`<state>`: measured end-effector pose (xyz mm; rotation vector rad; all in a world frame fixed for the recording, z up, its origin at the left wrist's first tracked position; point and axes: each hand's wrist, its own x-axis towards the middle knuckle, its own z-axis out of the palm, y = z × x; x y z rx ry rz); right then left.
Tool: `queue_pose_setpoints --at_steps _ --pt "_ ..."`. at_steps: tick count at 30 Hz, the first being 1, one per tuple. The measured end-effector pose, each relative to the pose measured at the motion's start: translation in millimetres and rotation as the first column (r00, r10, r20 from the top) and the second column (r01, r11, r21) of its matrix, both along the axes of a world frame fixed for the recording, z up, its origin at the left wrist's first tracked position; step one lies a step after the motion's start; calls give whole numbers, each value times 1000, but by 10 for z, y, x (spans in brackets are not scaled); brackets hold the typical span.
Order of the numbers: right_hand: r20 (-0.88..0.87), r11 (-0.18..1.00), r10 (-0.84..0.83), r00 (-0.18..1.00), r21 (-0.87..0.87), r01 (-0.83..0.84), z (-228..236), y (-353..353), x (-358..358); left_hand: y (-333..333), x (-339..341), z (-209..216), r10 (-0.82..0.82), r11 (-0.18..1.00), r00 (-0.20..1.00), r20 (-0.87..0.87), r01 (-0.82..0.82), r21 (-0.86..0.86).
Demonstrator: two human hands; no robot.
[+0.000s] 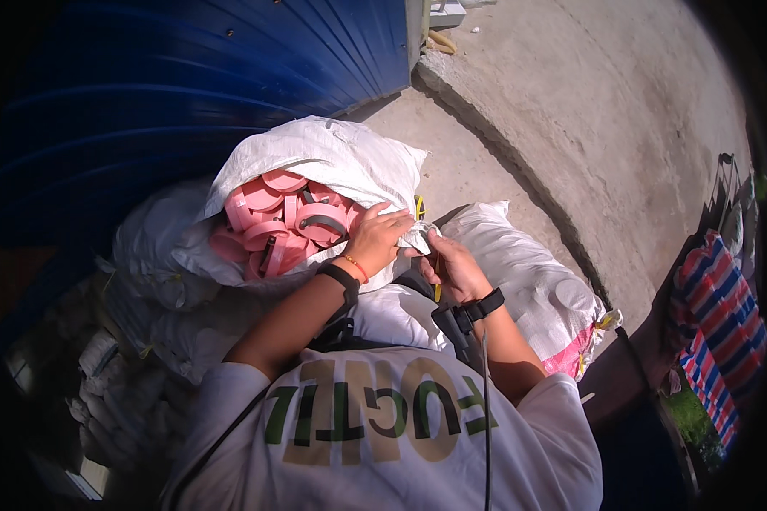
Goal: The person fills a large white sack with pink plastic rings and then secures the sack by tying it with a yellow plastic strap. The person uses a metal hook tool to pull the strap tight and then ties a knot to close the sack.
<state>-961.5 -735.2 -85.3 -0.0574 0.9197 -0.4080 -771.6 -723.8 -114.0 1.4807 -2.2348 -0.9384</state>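
White woven sack (349,149), one, open-mouthed, set just above and left of the centre of the frame; its mouth is turned toward the lower left and is filled with pink ring-shaped pieces (322,220), several marked by dark strips. Left hand (373,242): laid at the right end of the mouth, fingers bent, a bunched edge of the sack apparently grasped. Right hand (453,266): placed just beside it, near the centre, the same bunch apparently pinched between thumb and forefinger; the remaining fingers are curled, and whether anything is held under them cannot be told. Yellow strip (419,207): seen just beyond the bunch, its attachment obscured. Second white sack (520,260): laid right of centre, a pink patch shown at its lower end. Blue ribbed panel (204,77): upper left. Striped bag (712,298): far right. Step in hand, as judged: the gathered edge is being worked by both hands, while most of the mouth is left open. For the next move, a firm pinch on the bunch and gentle handling of the slack fabric seem called for, lest pieces be spilled.
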Motion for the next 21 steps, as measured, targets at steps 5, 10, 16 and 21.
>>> queue_pose_setpoints --at_steps 5,10,16,21 --pt "-730 916 -63 681 -313 -251 -576 -34 -816 -8 112 -21 93 985 990 -104 -76 157" --pt "-687 793 -609 396 -546 271 -831 -842 -1285 -69 131 -72 55 978 976 -212 -10 207" --pt "225 604 732 643 -651 -460 376 -1136 149 -109 97 38 197 941 963 -187 -132 311" --pt "-347 492 626 699 -520 -699 -541 -974 170 -119 134 -4 114 986 950 -292 -72 152"
